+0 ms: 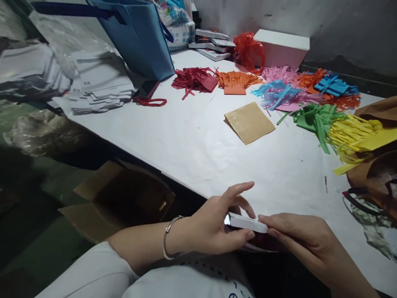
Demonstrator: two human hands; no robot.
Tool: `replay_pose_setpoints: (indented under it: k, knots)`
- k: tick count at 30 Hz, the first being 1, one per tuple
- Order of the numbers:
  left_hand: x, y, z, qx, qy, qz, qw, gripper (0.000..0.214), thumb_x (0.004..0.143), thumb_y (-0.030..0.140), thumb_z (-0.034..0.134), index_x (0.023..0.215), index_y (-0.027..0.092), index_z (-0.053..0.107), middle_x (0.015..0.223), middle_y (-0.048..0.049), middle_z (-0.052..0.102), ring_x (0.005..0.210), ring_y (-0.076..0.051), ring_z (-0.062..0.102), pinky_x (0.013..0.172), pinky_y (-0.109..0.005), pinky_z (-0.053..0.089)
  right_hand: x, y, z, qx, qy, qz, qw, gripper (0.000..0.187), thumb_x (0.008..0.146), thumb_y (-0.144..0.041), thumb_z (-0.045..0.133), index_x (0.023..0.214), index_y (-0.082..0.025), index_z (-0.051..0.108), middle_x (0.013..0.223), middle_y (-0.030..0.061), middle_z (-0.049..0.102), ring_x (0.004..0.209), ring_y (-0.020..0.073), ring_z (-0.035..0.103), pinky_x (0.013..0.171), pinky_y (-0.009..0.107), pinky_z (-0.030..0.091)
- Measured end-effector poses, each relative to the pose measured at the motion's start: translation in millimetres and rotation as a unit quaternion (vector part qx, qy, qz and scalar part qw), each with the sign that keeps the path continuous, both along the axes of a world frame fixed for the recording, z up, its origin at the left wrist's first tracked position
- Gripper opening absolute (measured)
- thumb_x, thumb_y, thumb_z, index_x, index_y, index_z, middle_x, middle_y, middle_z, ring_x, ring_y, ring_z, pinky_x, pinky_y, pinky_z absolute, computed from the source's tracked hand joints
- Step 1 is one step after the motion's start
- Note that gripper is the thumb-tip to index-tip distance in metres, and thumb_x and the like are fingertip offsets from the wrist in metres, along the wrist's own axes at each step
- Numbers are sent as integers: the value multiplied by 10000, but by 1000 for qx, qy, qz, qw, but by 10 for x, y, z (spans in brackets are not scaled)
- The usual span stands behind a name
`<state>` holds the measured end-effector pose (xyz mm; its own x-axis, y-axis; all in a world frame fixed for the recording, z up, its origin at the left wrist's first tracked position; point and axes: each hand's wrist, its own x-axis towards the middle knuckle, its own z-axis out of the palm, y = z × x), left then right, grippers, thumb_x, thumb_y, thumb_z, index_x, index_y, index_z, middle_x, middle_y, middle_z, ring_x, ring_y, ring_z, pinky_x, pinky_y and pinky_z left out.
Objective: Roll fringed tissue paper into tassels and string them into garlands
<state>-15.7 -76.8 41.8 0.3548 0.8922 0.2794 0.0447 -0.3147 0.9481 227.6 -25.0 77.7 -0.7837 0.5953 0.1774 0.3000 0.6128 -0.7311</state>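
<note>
White slab (248,224), at lower centre of the frame, is pinched at its right end by the right hand (305,231) and loosely grasped between thumb and fingers by the left hand (215,225), presumably for steadiness from both sides.

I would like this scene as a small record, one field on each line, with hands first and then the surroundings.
Left hand: curved around the left end of a slim, white-edged object; firmness of grip unclear
Right hand: pinching the object's right end
Left wrist: thin silver-coloured bangle
Table middle: flat, folded brown paper piece
Table right: green fringed bundle beside yellow fringed bundle
Table back: upright blue bag
Below table edge: open brown cardboard box
Object's identity: cannot tell
</note>
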Motion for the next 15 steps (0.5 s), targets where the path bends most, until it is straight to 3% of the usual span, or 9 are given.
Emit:
replay_pose_setpoints:
  k: [2, 5, 8, 12, 15]
  knots:
    - [-11, 5, 14, -18, -29, -48, 998, 892, 845, 222, 697, 1539, 287, 140, 1142, -111, 653, 904, -200, 671, 795, -346, 571, 44, 32, -55, 49, -4, 40, 998, 489, 969, -123, 530, 1418, -316, 532, 1225, 26, 719, 987, 156, 739, 795, 207, 613]
    - [-8, 8, -2, -17, -53, -46, 997, 916, 837, 218, 725, 1537, 315, 142, 1175, -113, 614, 1091, -245, 629, 908, -411, 554, 32, -17, -105, 151, -15, 58, 987, 515, 948, -101, 558, 1440, -248, 512, 1271, 69, 693, 1050, 172, 720, 823, 228, 616]
    - [21, 5, -53, -3, -88, 4, 996, 877, 855, 279, 758, 1521, 335, 192, 1156, -99, 587, 988, -203, 646, 850, -359, 574, -54, -139, -71, 215, -24, 38, 975, 507, 942, -103, 557, 1443, -170, 511, 1239, 121, 702, 981, 186, 739, 736, 230, 630]
    - [3, 28, -109, 46, -78, 69, 993, 732, 886, 347, 728, 1484, 306, 307, 1018, -57, 604, 798, -135, 601, 728, -266, 571, -33, -204, -8, 184, -27, 18, 982, 396, 974, -168, 521, 1363, -192, 595, 1213, 85, 720, 1011, 169, 735, 808, 192, 616]
    - [-45, 67, -104, 111, -11, 130, 985, 502, 920, 350, 681, 1371, 279, 473, 1025, -59, 612, 798, -139, 594, 715, -265, 568, 123, -172, -54, 142, -44, -11, 989, 381, 977, -176, 523, 1344, -236, 606, 1238, 50, 712, 1053, 171, 722, 888, 209, 598]
